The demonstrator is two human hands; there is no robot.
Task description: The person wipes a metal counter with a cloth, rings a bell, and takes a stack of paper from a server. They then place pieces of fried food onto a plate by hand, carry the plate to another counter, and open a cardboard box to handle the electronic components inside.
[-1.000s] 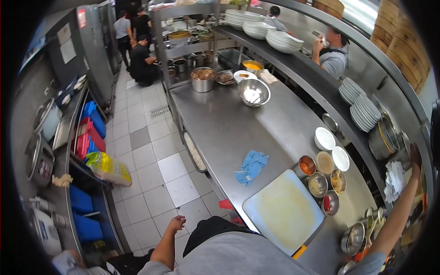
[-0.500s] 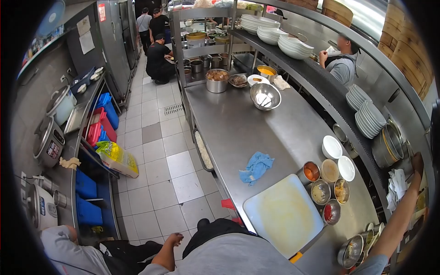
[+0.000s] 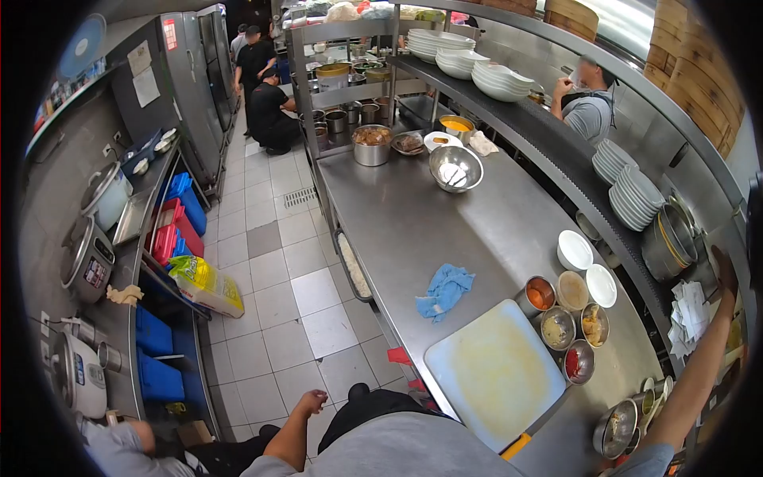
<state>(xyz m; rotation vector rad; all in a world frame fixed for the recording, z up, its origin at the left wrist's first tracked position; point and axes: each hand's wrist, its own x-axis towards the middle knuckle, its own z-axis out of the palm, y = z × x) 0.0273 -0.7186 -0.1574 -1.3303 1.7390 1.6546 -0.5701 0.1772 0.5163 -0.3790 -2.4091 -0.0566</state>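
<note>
My left hand (image 3: 314, 401) hangs over the floor in front of my body, its fingers loosely bent and nothing in them. Far to the right, my right hand (image 3: 724, 272) is raised at the end of the shelf, beside the stacked metal pots (image 3: 669, 246). It is dim there, and I cannot make out whether its fingers grip anything. White paper slips (image 3: 688, 318) hang just below it. On the steel counter before me lie a white cutting board (image 3: 494, 378), a knife with a yellow handle (image 3: 517, 446) and a crumpled blue cloth (image 3: 445, 292).
Several bowls, including red sauce (image 3: 540, 296), stand right of the board. A large steel bowl (image 3: 455, 168) sits farther back; plates (image 3: 636, 197) line the shelf. At left are rice cookers (image 3: 79, 374), a yellow bag (image 3: 208, 285) and a seated person (image 3: 119, 449). Another person crouches (image 3: 270, 115) in the aisle.
My left hand has risen slightly and moved right. My right hand stays by the pots. The view has shifted slightly, and a standing person at the back has turned.
</note>
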